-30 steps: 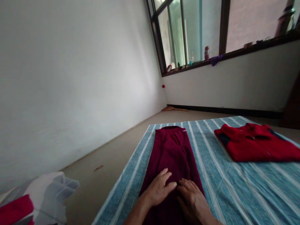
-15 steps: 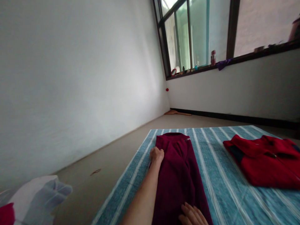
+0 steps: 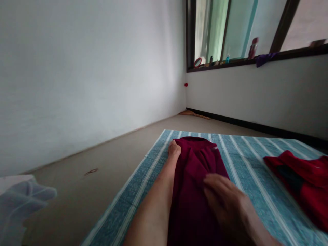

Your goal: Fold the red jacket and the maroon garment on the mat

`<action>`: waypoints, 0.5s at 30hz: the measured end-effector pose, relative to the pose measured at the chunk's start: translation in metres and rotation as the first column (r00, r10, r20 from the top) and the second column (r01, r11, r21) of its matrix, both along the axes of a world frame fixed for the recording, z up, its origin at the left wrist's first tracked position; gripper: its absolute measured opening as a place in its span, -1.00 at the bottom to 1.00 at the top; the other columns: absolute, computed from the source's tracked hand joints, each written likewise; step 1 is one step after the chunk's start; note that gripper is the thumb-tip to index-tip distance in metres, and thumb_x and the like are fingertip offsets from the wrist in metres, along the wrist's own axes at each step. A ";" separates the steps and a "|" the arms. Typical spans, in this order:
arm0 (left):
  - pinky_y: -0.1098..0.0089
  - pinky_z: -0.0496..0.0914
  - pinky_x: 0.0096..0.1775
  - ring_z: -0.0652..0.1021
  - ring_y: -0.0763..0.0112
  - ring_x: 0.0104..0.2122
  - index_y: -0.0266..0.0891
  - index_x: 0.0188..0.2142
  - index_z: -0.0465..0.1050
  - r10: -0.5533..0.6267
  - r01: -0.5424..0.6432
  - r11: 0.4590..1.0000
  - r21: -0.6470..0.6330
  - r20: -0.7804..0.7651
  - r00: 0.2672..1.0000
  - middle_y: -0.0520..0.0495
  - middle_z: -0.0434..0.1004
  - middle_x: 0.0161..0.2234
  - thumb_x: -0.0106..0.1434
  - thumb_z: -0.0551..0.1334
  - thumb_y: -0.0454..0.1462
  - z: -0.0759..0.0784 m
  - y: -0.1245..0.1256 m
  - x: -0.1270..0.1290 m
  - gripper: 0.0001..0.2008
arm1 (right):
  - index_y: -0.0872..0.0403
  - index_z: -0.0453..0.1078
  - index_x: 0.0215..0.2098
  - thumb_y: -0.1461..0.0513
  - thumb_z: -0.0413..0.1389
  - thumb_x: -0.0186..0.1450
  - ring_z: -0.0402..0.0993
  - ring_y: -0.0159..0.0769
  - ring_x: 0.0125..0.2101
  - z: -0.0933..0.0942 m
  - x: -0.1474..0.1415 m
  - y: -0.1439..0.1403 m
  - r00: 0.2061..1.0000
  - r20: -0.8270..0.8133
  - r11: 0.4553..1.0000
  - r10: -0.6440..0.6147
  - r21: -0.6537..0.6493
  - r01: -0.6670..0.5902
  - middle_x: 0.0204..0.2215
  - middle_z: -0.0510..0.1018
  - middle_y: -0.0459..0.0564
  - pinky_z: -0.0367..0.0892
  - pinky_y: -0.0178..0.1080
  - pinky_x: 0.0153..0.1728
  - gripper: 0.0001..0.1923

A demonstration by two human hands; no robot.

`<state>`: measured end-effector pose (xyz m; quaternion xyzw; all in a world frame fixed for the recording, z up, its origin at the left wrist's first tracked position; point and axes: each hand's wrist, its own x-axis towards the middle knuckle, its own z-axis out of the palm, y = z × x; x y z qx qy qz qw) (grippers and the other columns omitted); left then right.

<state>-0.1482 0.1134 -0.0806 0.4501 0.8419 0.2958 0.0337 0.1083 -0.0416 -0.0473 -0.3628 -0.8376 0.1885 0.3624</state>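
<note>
**Both hands on the maroon garment**

The left hand (image 3: 174, 150) is stretched far out, curled at the far left corner of the maroon garment (image 3: 194, 191); its fingers look closed on the cloth's edge, though the grip itself is too small to make out for certain. The forearm runs along the garment's left side. The right hand (image 3: 225, 200) is blurred, lying palm down over the garment's right half, nearer the person than the left hand, fingers spread and not clenched; whether it presses the cloth or hangs just above it cannot be told.

The maroon garment lies folded into a long narrow strip, running lengthwise away from the person on a blue striped sheet (image 3: 246, 153) spread over the floor. To the garment's right, well apart on the same sheet, lies a red garment (image 3: 302, 181) with a dark patch. To the garment's left, past the sheet's edge and across bare floor, sits a pale bag (image 3: 17, 201) against the white wall. Beyond the garment's far end, a window sill (image 3: 230, 61) carries small bottles and a purple rag.
</note>
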 end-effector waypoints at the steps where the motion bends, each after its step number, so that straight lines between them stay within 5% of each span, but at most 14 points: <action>1: 0.15 0.41 -0.12 0.47 0.26 -0.12 -0.24 0.00 0.32 -0.021 0.021 1.000 0.009 0.006 1.000 -0.15 0.37 -0.01 0.30 0.16 -0.19 -0.001 0.001 -0.004 -0.69 | -0.04 0.45 -0.19 0.16 -0.03 0.29 0.45 -0.22 -0.14 0.011 -0.016 0.027 0.995 0.098 1.000 0.000 -0.030 0.003 -0.13 0.52 -0.04 0.34 -0.21 -0.10 -0.76; 4: 0.13 0.41 -0.12 0.46 0.24 -0.11 -0.24 0.01 0.31 -0.079 0.078 0.996 0.036 0.009 0.997 -0.15 0.36 0.00 0.30 0.17 -0.19 -0.002 0.001 -0.012 -0.68 | 0.09 0.47 -0.31 0.25 -0.05 0.30 0.48 -0.23 -0.22 0.026 -0.065 0.106 0.957 0.252 0.974 -0.146 -0.135 0.184 -0.29 0.56 0.03 0.32 -0.26 -0.18 -0.76; 7: 0.11 0.39 -0.09 0.45 0.23 -0.08 -0.24 0.01 0.32 -0.137 0.137 0.989 0.050 -0.004 0.991 -0.15 0.35 0.02 0.30 0.17 -0.19 -0.003 0.000 -0.018 -0.68 | 0.16 0.45 -0.29 0.22 -0.02 0.32 0.48 -0.20 -0.24 0.015 -0.101 0.160 0.921 0.324 0.930 -0.217 -0.219 0.297 -0.30 0.54 0.10 0.34 -0.20 -0.22 -0.76; 11: 0.09 0.30 0.03 0.40 0.21 0.03 -0.24 0.04 0.32 -0.206 0.208 0.977 0.040 -0.032 0.978 -0.16 0.34 0.08 0.32 0.13 -0.28 -0.005 0.003 -0.027 -0.70 | 0.15 0.41 -0.22 0.08 0.06 0.31 0.47 -0.28 -0.25 -0.007 -0.129 0.192 0.889 0.394 0.877 -0.233 -0.309 0.367 -0.25 0.52 0.02 0.38 -0.12 -0.21 -0.71; 15: 0.34 0.18 0.13 0.31 0.32 0.13 -0.23 0.08 0.32 -0.256 0.257 0.966 0.012 -0.067 0.964 -0.08 0.33 0.13 0.26 0.01 -0.49 -0.007 0.005 -0.031 -0.57 | 0.14 0.39 -0.17 0.07 0.09 0.29 0.46 -0.27 -0.23 -0.013 -0.136 0.203 0.878 0.416 0.851 -0.236 -0.347 0.393 -0.21 0.50 0.02 0.39 -0.11 -0.20 -0.70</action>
